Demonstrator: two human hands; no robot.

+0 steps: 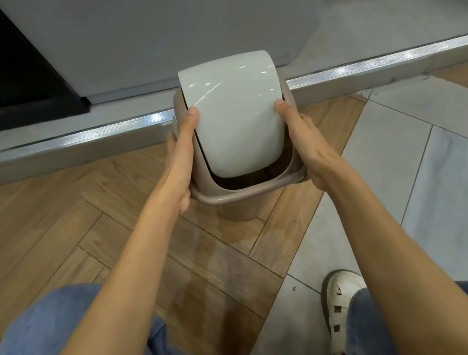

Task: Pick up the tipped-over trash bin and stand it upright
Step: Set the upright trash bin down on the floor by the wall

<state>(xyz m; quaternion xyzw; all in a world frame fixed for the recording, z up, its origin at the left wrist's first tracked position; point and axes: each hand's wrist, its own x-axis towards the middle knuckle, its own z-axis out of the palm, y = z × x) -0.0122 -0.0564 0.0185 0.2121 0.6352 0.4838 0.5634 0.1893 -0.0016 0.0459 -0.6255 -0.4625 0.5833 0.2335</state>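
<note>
A small beige trash bin (233,210) with a glossy white swing lid (235,121) stands upright on the wooden floor, seen from above. The lid is tilted, leaving a dark gap at its near edge. My left hand (184,157) grips the bin's left rim, thumb resting on the lid's left edge. My right hand (302,138) grips the right rim, thumb at the lid's right edge. The bin's lower body is mostly hidden under its rim.
A metal floor strip (393,62) runs across just behind the bin, with a grey cabinet panel (170,26) beyond it. Grey tiles (410,163) lie to the right. My knees in blue jeans and a white shoe (341,308) are at the bottom.
</note>
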